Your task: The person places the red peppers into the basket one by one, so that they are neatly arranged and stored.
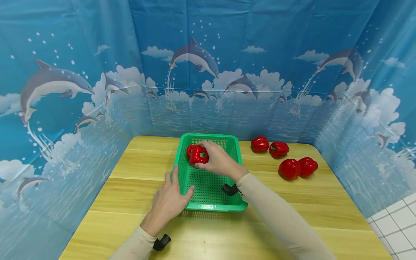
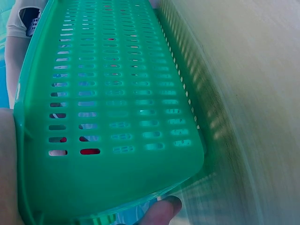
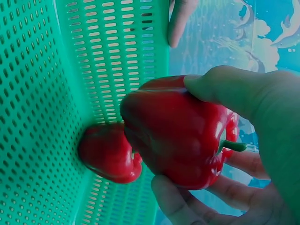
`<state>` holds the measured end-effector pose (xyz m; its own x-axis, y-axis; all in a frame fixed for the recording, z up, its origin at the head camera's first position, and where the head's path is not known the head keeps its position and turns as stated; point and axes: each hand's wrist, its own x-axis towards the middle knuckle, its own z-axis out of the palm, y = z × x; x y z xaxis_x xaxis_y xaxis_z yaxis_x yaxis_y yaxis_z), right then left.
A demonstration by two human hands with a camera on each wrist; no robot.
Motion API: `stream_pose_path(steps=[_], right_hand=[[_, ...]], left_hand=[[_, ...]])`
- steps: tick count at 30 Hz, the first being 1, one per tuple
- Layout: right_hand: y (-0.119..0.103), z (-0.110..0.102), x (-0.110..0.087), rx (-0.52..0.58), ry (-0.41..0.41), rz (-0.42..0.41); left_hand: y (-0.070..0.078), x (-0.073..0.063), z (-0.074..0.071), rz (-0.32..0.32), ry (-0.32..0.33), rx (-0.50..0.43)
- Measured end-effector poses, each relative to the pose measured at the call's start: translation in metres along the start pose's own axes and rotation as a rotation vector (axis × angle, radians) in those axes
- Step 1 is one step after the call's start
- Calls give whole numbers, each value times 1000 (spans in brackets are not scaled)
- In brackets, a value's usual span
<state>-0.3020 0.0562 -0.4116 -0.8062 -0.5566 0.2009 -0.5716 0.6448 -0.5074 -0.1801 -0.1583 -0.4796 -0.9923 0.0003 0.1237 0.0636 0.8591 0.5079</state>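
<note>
My right hand holds a red bell pepper over the far left part of a green plastic basket. In the right wrist view, the thumb lies on one side of the pepper and fingertips on the other; its green stem points toward the palm. Another red bell pepper rests in the basket beside the wall, partly hidden behind the held one. My left hand rests at the basket's left side, fingers mostly straight along the rim and thumb over the inside. The slotted wall fills the left wrist view.
Several red bell peppers lie on the wooden table right of the basket, among them one at the back and one nearer. A blue dolphin-print curtain encloses the table's back and sides.
</note>
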Motion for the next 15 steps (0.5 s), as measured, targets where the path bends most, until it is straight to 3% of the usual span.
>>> stream_pose_path(steps=[15], right_hand=[[-3, 17, 13, -28, -84, 40]], left_hand=[[1, -1, -1, -10, -10, -16]])
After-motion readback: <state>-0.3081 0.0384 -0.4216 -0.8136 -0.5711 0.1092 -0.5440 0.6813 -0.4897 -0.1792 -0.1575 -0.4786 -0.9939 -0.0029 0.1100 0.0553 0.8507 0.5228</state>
